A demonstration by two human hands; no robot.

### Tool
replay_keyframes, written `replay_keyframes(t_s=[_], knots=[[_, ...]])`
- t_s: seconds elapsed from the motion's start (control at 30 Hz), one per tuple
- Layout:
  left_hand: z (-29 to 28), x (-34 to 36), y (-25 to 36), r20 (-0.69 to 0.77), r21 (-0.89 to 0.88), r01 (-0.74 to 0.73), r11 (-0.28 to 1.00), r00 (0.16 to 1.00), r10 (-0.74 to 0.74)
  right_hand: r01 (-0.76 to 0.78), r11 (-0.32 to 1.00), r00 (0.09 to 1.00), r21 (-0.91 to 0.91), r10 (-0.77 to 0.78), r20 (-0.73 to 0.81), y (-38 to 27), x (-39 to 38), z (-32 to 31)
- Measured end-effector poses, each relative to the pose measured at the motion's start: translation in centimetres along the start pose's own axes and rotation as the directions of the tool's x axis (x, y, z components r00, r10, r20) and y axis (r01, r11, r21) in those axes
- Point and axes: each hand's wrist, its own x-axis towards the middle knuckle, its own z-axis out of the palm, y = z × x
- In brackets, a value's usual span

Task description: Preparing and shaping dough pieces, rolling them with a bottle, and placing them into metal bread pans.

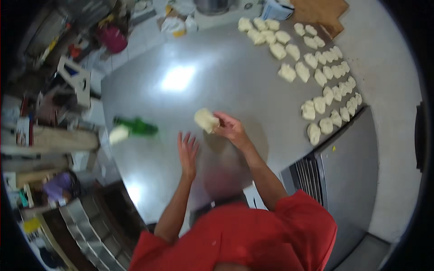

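A pale piece of dough (pixel 206 120) is gripped in my right hand (pixel 231 128), held over the middle of the steel table (pixel 149 86). My left hand (pixel 187 149) is just left of it, empty, its fingers spread and apart from the dough. Farther left lies a green bottle (pixel 139 127), somewhat blurred, with another dough piece (pixel 119 134) beside it near the table's left edge. Many separate dough pieces (pixel 319 105) sit in rows along the right side, and a looser group (pixel 271 37) stands at the far right.
A brown board (pixel 318 13) and a white tub (pixel 276 9) stand beyond the far right edge. At the right is a steel cabinet (pixel 350 171). Cluttered shelves line the left, with corrugated metal trays (pixel 90 230) at the lower left.
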Motion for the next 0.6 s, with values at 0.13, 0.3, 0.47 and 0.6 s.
replay_keyframes(t_s=[0.13, 0.3, 0.47, 0.6], knots=[[-0.3, -4.0, 1.3, -0.006, 0.032, 0.187, 0.982, 0.982, -0.187, -0.142, 0.986, 0.99, -0.089, 0.143, 0.006, -2.0, -14.9, 2.2], [-1.6, -11.3, 6.0, 0.193, -0.447, 0.508, 0.736, 0.858, -0.475, -0.162, 0.975, 0.982, 0.151, 0.174, -0.071, -2.1, -22.2, 6.7], [-4.3, -14.7, 10.5, 0.234, -0.563, 0.578, 0.591, 0.797, -0.557, 0.244, 0.947, 0.961, -0.209, -0.206, 0.186, -4.5, -24.8, 11.6], [-6.1, -16.0, 12.2, 0.286, -0.332, 0.597, 0.731, 0.802, -0.525, -0.129, 0.913, 0.949, -0.388, 0.228, 0.22, -6.9, -21.8, 12.3]])
